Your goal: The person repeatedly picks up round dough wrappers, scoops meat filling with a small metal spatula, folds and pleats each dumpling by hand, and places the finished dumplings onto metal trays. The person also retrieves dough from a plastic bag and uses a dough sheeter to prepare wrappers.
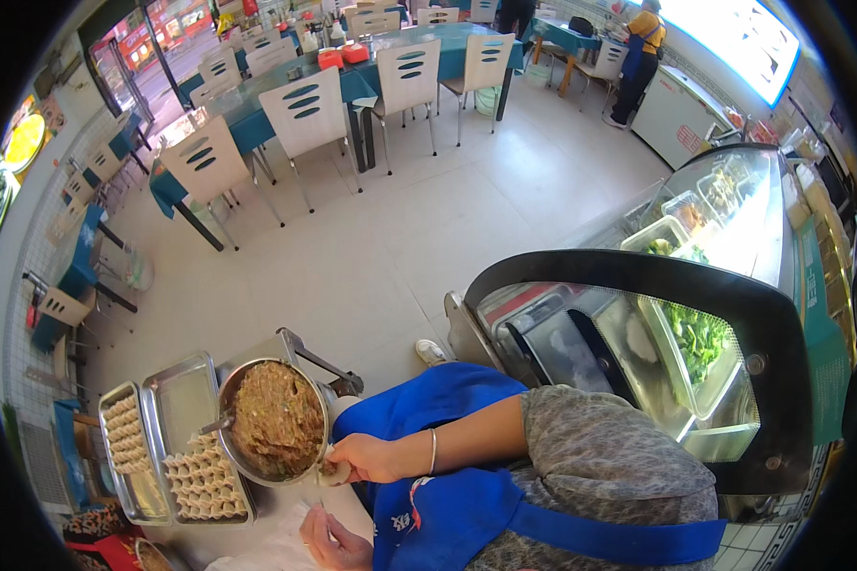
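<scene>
My right hand [371,458], with a white band round its wrist, holds a pale dumpling wrapper [337,474] with a little filling on it. It is at the near rim of a round metal bowl [223,446] heaped with minced filling [275,417]. A utensil handle [216,425] sticks out over the bowl's left rim. Below, my left hand [337,540] is curled palm up beside a white cloth or sheet [275,535]; whether anything is between its fingers is unclear. Left of the bowl, rows of dumplings [203,478] fill the near part of a metal tray [178,389].
A second tray [146,499] with dumplings [125,435] lies further left. Another metal bowl [158,555] is at the bottom edge. A glass display case [635,268] stands close on my right. Beyond are chairs [307,110], a covered table [428,43] and a person [639,61].
</scene>
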### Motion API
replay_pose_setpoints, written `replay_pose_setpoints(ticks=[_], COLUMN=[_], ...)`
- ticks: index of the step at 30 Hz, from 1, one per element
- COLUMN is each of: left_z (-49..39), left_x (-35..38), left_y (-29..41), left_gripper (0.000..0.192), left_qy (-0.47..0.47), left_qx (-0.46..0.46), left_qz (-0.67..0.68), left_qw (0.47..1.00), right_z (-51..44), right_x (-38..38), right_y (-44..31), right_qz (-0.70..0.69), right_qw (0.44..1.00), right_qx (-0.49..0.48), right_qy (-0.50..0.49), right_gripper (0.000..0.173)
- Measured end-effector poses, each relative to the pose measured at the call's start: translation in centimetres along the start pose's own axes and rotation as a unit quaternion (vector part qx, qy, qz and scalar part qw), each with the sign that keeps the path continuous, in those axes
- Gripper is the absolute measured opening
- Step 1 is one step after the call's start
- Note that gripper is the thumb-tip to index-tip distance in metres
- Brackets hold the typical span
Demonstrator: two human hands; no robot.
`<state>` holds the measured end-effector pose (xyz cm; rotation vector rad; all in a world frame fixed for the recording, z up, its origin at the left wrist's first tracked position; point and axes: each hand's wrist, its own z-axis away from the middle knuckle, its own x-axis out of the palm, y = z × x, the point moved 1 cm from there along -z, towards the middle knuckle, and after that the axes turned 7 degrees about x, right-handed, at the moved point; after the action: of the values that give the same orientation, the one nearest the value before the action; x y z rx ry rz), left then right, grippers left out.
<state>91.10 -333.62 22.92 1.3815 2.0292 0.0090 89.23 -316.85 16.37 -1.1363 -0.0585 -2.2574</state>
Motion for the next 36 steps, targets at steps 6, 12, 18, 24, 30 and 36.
replay_pose_setpoints(ticks=[6, 12, 18, 24, 30, 36], left_z=[0.4, -1.4, -2.8, -3.9, -4.5, -4.6], left_x=[0.1, -0.2, 0.1, 0.1, -0.4, -0.1], left_y=[0.6, 1.1, 2.1, 3.7, 5.2, 5.8], left_gripper=[0.010, 0.008, 0.006, 0.007, 0.010, 0.012], left_qy=[-0.036, 0.029, 0.031, 0.017, -0.006, 0.006], left_qx=[0.002, -0.008, -0.009, -0.005, 0.012, 0.054], left_qz=[0.008, -0.015, -0.032, -0.020, -0.012, 0.001], left_qw=[0.999, 0.999, 0.999, 1.000, 1.000, 0.999], right_z=[-0.6, -0.3, 0.3, -0.1, 0.8, 3.2], right_x=[-0.6, -0.8, -0.7, -1.2, -2.1, -2.5], right_y=[0.2, -0.6, -1.0, -0.8, -0.3, -0.4], right_qz=[-0.013, -0.033, 0.012, 0.026, 0.022, 0.061], right_qw=[0.999, 0.999, 0.999, 0.998, 0.998, 0.995], right_qx=[-0.037, -0.030, -0.031, -0.048, -0.046, -0.050], right_qy=[0.002, 0.012, 0.015, 0.005, -0.026, -0.064], right_gripper=[0.025, 0.021, 0.031, 0.029, 0.031, 0.032])
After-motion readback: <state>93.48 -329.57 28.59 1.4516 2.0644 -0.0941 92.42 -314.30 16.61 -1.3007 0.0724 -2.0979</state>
